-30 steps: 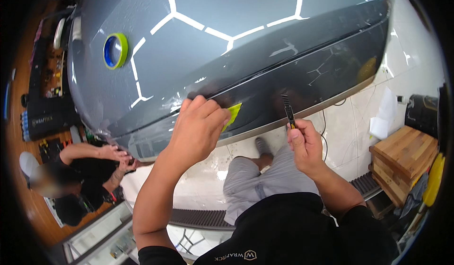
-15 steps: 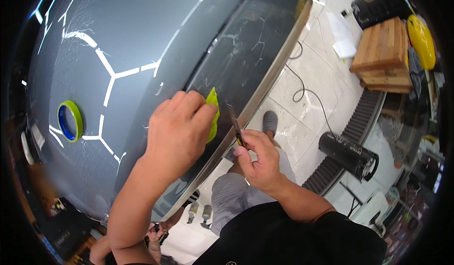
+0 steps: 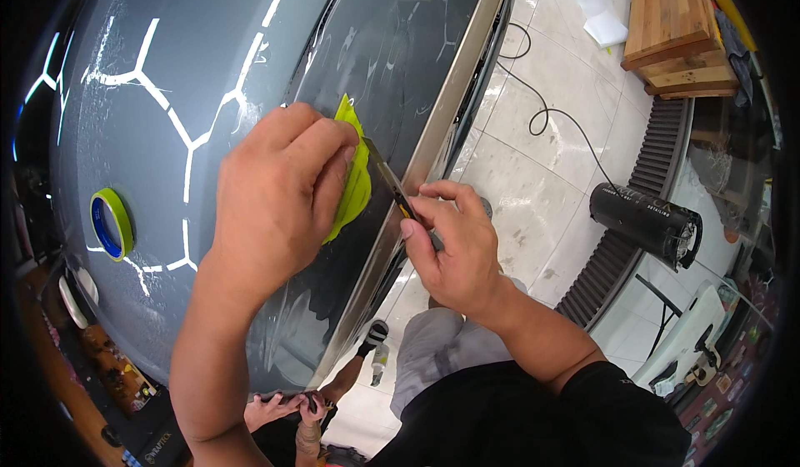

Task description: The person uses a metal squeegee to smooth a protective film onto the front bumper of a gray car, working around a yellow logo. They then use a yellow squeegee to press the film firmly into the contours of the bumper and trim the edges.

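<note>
My left hand is closed, pinching a thin lime-green piece with an uneven edge; whether it is film or cloth I cannot tell. In my right hand is a utility knife with a long blade slanting up to the left. Its tip meets the green piece beside my left fingertips. Both hands are over a glossy grey car body, close to the dark glass-like panel and its pale trim strip. A green-and-blue roll of tape rests on the grey surface at left.
Another person's hands show at the lower left, under the car's edge. On the tiled floor are a spray bottle, a black cylinder with a trailing cable, and a dark ribbed strip. A wooden box stands beyond.
The knife blade has come up to the green piece, where before it was apart from it. My left hand has moved left and up slightly. The whole view has shifted.
</note>
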`<state>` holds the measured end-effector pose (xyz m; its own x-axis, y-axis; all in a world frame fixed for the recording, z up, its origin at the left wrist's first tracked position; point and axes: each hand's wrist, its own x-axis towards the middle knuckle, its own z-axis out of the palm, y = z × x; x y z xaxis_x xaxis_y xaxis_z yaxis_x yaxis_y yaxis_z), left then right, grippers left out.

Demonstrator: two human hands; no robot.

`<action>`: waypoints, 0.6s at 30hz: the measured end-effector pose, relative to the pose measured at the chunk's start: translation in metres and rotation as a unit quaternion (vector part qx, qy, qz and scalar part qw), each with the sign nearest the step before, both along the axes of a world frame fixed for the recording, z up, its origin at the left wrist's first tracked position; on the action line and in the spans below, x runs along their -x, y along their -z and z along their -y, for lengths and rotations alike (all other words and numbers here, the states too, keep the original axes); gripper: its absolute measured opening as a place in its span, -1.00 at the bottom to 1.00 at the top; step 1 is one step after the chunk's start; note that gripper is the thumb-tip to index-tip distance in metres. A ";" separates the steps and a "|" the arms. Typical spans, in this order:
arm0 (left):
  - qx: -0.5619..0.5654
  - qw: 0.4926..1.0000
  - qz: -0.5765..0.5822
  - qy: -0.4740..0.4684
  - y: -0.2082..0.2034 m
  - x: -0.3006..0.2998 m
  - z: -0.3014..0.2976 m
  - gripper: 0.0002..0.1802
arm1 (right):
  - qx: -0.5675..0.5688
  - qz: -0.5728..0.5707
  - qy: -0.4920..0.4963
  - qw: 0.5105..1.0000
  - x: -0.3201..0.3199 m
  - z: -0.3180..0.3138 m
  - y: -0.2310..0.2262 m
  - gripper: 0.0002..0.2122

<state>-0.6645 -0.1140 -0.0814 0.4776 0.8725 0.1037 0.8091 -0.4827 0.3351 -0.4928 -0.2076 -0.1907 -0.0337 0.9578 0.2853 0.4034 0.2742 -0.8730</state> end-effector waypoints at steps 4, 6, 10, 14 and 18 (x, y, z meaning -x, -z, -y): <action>0.010 1.000 0.000 0.002 -0.003 0.000 0.000 -0.94 | 0.001 -0.013 0.003 1.000 0.000 0.001 0.001 -0.77; 0.015 1.000 0.008 0.002 -0.004 0.000 0.000 -0.94 | 0.008 -0.023 0.006 1.000 0.001 0.002 0.002 -0.78; 0.024 1.000 0.018 -0.006 -0.001 -0.002 0.001 -0.93 | 0.002 -0.029 0.016 0.999 0.002 0.004 0.002 -0.77; 0.039 0.999 0.029 -0.020 -0.001 -0.001 0.002 -0.93 | -0.008 -0.028 0.018 0.999 0.003 0.005 0.003 -0.77; 0.037 0.999 0.028 -0.016 -0.001 -0.003 0.002 -0.94 | -0.017 -0.017 0.015 1.000 0.003 0.005 0.003 -0.77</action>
